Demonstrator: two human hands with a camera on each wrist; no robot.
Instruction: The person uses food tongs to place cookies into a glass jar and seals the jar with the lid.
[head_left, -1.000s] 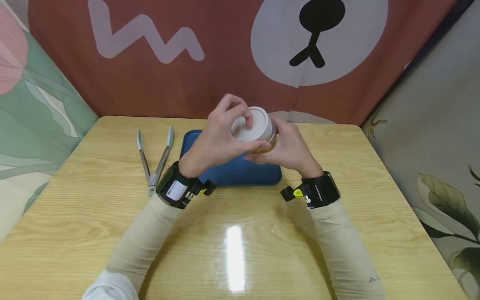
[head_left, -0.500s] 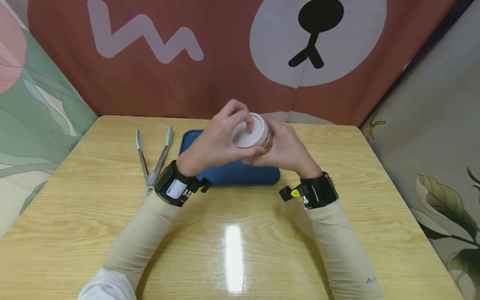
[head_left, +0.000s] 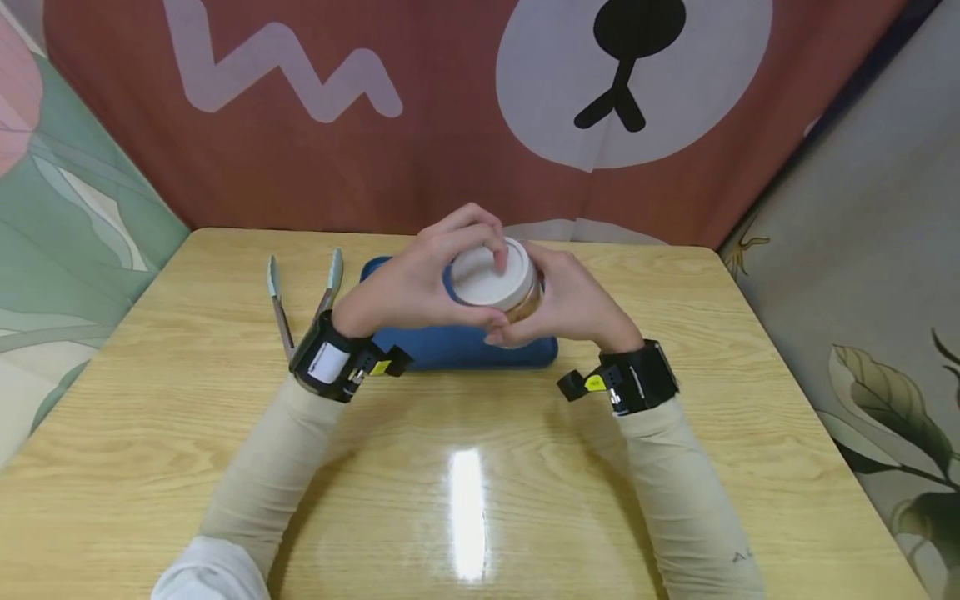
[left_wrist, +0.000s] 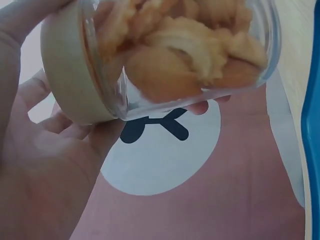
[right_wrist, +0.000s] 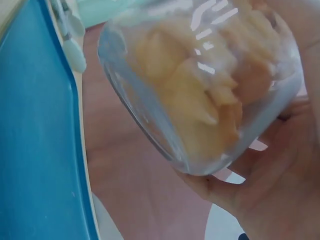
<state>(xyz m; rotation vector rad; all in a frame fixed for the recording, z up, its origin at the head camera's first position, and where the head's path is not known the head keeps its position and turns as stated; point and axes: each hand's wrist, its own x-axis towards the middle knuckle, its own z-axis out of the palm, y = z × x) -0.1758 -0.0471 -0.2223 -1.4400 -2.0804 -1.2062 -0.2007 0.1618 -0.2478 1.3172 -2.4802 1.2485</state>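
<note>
A clear jar (head_left: 522, 307) with a white screw lid (head_left: 487, 282) is held up in front of me, tilted, over the blue tray (head_left: 480, 354). My left hand (head_left: 423, 283) grips the lid, thumb at the near side and fingers curved over the far side. In the left wrist view the lid (left_wrist: 67, 65) sits on the jar's mouth, and wavy golden-brown snack pieces (left_wrist: 175, 55) show through the wall. My right hand (head_left: 573, 296) holds the jar's body from the right. The right wrist view shows the jar's rounded base (right_wrist: 190, 100), with fingers behind it.
Tongs with pale blue tips (head_left: 279, 304) lie spread on the wooden table (head_left: 390, 483) at the left, partly hidden by the left wrist. A brown printed cloth (head_left: 442, 150) rises behind the table's far edge.
The jar and both hands have come slightly lower and nearer. My left wrist has swung to the left, now covering more of the tongs, with the hand still at the lid.
</note>
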